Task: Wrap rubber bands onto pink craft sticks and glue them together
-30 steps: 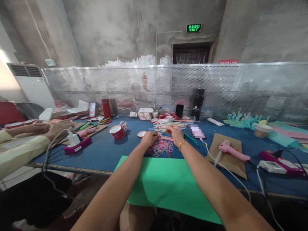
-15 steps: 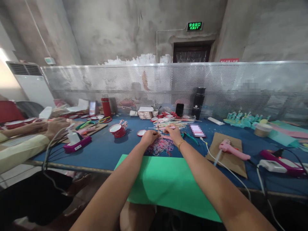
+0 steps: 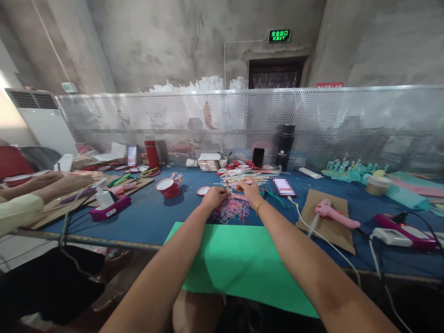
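Note:
My left hand is closed, its fingertips pinching a thin pinkish stick that stands up from them. Just to the right, my right hand is closed around a slim pink pen-like tool, its tip close to the stick. The fingers partly hide both items. Below the hands lies a tangled heap of pink, blue and purple strings. A bundle of pale thin sticks rests behind my right hand. Teal-handled pliers lie to its right. A green sheet hangs over the table's front edge beneath my forearms.
Left of me stand a red-and-white cup-like container and a purple power strip. A pink glue gun lies on cardboard at right, with cables. A black bottle stands behind. A co-worker's hands are at far left.
My hands keep nearly the same place and hold. At far left, the co-worker's hands have shifted and lowered, and a purple-handled tool now shows near them.

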`<control>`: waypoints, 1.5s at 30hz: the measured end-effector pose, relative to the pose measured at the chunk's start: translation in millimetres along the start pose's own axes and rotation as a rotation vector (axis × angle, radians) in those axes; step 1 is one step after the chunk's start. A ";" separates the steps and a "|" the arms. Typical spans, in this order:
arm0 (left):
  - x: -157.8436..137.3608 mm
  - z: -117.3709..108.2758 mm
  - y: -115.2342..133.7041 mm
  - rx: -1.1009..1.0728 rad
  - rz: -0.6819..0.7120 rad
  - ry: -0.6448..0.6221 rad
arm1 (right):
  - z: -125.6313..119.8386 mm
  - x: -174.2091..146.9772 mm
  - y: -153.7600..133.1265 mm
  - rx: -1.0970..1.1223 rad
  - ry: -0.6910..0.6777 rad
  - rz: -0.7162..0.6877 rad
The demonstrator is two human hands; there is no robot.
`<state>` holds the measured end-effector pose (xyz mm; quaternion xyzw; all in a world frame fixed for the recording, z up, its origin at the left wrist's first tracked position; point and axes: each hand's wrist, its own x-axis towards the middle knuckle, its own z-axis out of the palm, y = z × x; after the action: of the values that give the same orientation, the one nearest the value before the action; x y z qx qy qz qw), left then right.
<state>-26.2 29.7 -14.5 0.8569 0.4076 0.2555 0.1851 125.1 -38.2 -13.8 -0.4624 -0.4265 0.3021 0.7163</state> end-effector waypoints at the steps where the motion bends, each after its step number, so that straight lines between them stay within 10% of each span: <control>1: -0.3 -0.3 0.2 -0.004 0.007 -0.001 | -0.5 0.5 0.1 -0.001 0.017 0.000; 45: -1.3 -0.5 0.1 -0.014 -0.027 -0.022 | 0.1 -1.5 1.6 -0.011 -0.019 -0.001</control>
<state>-27.1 28.7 -14.4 0.8527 0.4154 0.2464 0.1989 124.3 -38.8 -15.7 -0.4631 -0.4353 0.3039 0.7097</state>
